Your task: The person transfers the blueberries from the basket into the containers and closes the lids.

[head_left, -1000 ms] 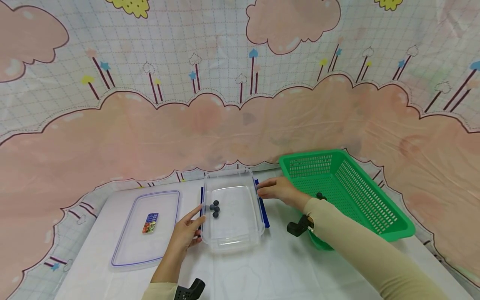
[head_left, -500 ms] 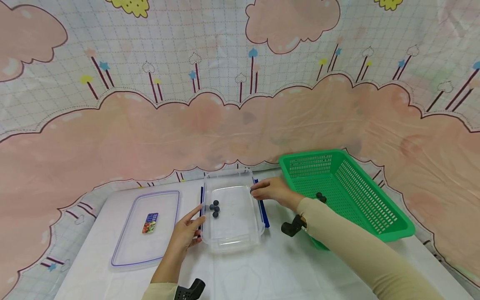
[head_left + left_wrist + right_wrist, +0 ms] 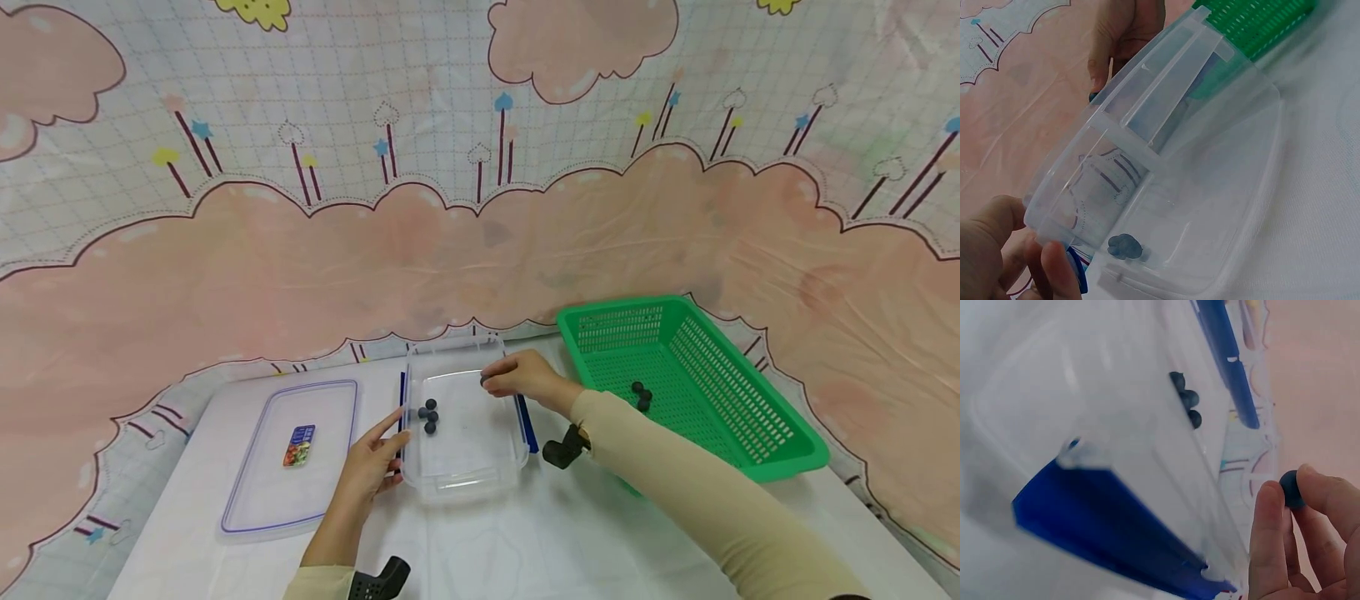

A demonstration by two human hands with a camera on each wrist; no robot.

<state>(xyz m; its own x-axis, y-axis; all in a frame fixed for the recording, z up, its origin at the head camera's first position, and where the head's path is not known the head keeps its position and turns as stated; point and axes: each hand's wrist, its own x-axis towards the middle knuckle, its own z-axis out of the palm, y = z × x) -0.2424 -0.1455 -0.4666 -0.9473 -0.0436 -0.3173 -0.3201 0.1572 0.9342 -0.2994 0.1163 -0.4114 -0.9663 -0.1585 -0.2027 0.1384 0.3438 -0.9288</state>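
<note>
Clear plastic forms the open box (image 3: 476,442) in the head view, its long axis running away from the person. Four balls (image 3: 429,415) sit along its left side, leaving wide floor to their right. The left hand (image 3: 369,467) grips its left edge; over the far right part, the right hand (image 3: 527,379) pinches a dark blue ball (image 3: 483,380), mostly covered by fingers. White table (image 3: 558,533) separates box and green basket (image 3: 705,408), whose near corner the sleeve (image 3: 675,467) hides.

Left wrist: the four merge into one clump; the right hand is cut off above.

Right wrist: the round ball shows between thumb and fingertips; the frame crops the box.
</note>
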